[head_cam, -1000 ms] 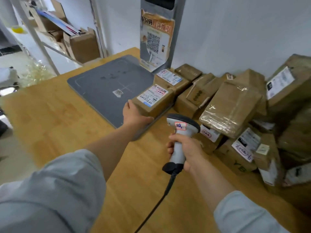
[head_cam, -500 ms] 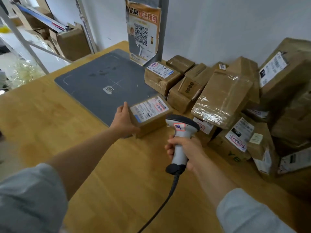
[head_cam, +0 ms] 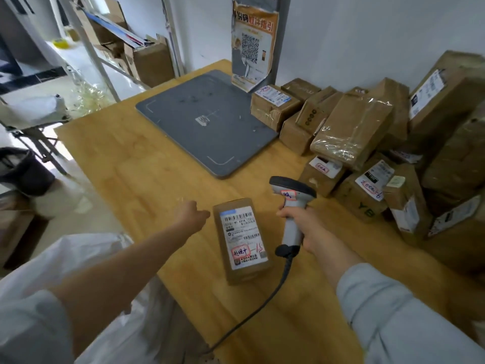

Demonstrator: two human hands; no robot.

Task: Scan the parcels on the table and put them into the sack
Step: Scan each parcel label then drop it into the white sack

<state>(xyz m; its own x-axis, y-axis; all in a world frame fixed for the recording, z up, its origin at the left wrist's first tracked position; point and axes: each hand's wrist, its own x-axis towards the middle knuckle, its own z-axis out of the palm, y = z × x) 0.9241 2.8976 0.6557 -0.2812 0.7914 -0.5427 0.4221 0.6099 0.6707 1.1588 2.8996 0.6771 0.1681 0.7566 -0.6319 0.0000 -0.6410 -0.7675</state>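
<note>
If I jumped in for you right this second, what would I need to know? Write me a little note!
Left hand: holds nothing, just beside the parcel.
Right hand: grips the scanner.
The parcel lies flat, label up, near the front edge of the table. The pile of parcels waits on the right by the wall. The white sack is below the table edge on the left.
Done: cannot tell if this parcel is scanned.
Left: scan it, put it in the sack, then do the pile.

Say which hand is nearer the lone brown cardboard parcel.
Left. The left hand is by the parcel at its far left corner; the right hand, gripping the grey scanner, is farther off, rightward.
</note>
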